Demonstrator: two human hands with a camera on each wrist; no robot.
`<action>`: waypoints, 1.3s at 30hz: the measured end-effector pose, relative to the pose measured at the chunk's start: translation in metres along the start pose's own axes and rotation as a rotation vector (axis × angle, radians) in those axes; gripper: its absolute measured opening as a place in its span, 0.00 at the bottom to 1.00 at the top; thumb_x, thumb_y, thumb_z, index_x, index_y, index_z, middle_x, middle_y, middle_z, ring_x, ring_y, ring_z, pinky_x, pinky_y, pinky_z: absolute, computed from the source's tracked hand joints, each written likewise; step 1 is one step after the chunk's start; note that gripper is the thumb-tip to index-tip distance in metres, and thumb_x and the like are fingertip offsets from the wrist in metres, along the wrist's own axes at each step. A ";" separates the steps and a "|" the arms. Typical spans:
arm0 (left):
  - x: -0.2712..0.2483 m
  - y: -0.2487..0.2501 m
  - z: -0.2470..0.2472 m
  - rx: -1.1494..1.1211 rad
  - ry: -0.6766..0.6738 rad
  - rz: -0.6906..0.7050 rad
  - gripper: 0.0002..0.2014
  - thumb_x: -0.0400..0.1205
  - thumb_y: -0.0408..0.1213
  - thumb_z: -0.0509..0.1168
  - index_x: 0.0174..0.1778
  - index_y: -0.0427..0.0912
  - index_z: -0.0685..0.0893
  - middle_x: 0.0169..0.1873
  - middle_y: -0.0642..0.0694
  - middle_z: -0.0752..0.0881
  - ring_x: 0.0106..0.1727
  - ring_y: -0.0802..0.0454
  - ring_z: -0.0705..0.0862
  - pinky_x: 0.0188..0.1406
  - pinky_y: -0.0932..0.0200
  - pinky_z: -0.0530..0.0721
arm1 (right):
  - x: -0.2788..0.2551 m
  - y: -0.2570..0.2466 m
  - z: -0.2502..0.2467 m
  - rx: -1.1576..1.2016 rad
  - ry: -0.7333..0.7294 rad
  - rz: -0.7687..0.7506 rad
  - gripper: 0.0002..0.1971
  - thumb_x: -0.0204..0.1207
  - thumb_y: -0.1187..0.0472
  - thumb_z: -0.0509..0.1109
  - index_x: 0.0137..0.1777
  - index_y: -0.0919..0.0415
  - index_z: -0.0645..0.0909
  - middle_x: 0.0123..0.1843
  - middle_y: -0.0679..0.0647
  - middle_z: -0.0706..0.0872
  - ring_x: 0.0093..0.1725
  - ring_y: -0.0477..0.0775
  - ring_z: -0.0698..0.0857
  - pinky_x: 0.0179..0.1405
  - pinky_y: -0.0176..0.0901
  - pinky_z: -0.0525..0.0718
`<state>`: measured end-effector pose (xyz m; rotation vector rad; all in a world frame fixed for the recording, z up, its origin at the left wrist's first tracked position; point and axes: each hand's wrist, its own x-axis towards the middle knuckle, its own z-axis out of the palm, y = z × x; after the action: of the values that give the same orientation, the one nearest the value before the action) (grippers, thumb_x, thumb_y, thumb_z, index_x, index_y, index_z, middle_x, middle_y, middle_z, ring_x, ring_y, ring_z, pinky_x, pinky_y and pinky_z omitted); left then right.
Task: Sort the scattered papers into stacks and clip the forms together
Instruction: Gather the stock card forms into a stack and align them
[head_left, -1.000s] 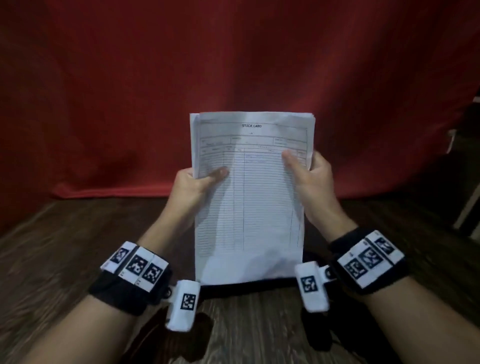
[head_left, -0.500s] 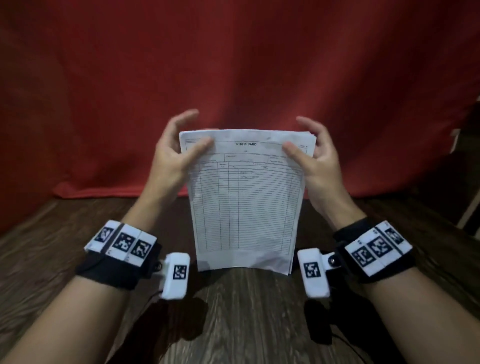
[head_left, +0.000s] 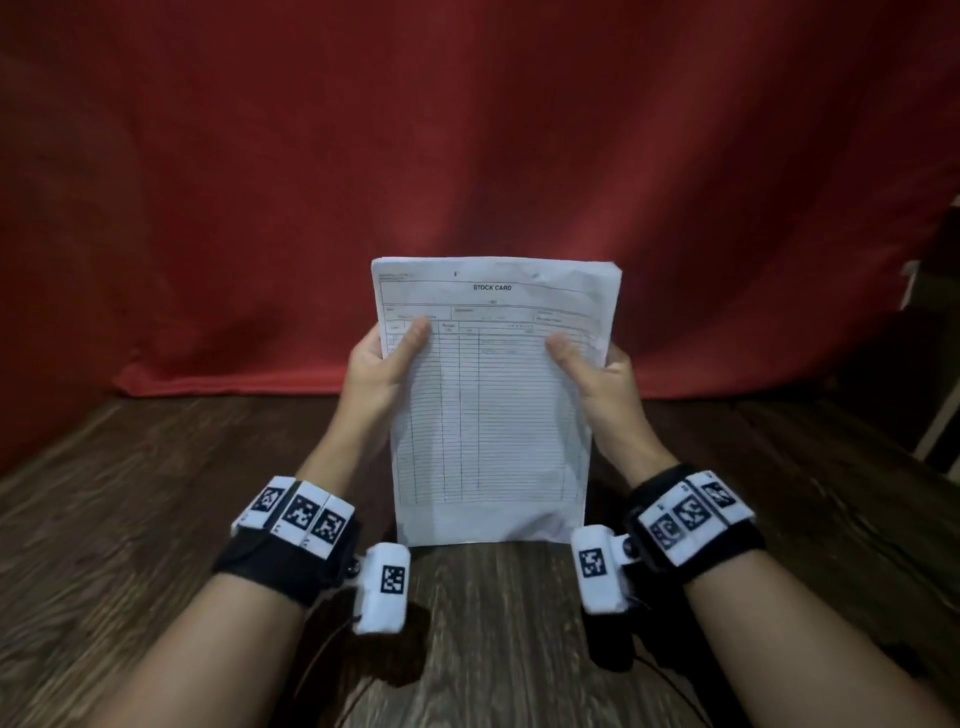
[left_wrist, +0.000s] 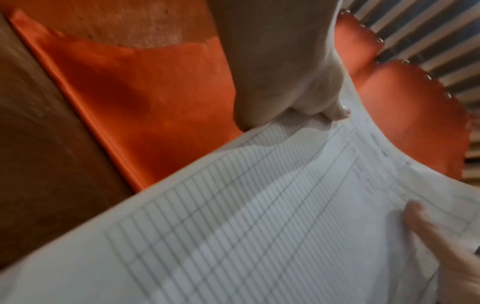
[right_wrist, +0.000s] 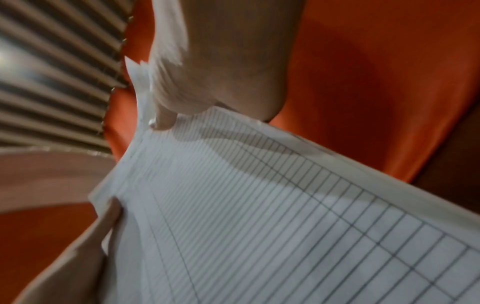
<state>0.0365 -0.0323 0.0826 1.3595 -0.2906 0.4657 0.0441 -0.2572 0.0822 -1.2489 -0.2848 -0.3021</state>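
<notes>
Behind my dark wooden tabletop (head_left: 156, 519) hangs a red cloth backdrop (head_left: 467, 130). I see the white stack of ruled stock-card forms (head_left: 493, 415) upright above the table, my left hand (head_left: 376, 371) and right hand (head_left: 605, 374) gripping its sides, thumbs in front.

- A white stack of printed paper forms (head_left: 493, 415), top sheet headed "STOCK CARD" with a ruled table, stands upright.
- Its bottom edge rests on the dark wooden worktop (head_left: 156, 519).
- Sheet edges are roughly squared; top right corner slightly creased.
</notes>
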 end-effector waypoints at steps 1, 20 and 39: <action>0.000 -0.001 0.003 -0.017 0.032 -0.005 0.13 0.86 0.44 0.70 0.62 0.40 0.87 0.57 0.40 0.95 0.56 0.43 0.95 0.55 0.47 0.93 | 0.000 0.001 0.004 -0.007 0.013 -0.014 0.17 0.81 0.62 0.77 0.64 0.72 0.85 0.54 0.60 0.95 0.52 0.58 0.95 0.53 0.53 0.93; -0.006 -0.024 0.003 0.085 0.160 0.092 0.16 0.93 0.45 0.63 0.65 0.36 0.86 0.56 0.43 0.95 0.57 0.46 0.94 0.55 0.48 0.94 | -0.006 0.039 -0.021 -0.207 0.020 0.048 0.12 0.89 0.51 0.67 0.65 0.56 0.78 0.62 0.54 0.92 0.62 0.54 0.92 0.66 0.59 0.89; -0.045 -0.063 -0.050 0.718 -0.247 -0.729 0.15 0.90 0.25 0.60 0.35 0.34 0.78 0.25 0.38 0.82 0.16 0.52 0.81 0.16 0.60 0.80 | -0.026 0.064 -0.052 -0.724 -0.305 0.618 0.12 0.88 0.60 0.64 0.42 0.55 0.83 0.38 0.51 0.85 0.33 0.50 0.82 0.27 0.35 0.73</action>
<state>0.0240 0.0014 -0.0028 2.0960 0.2098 -0.2485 0.0463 -0.2863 0.0014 -2.0267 -0.0269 0.3607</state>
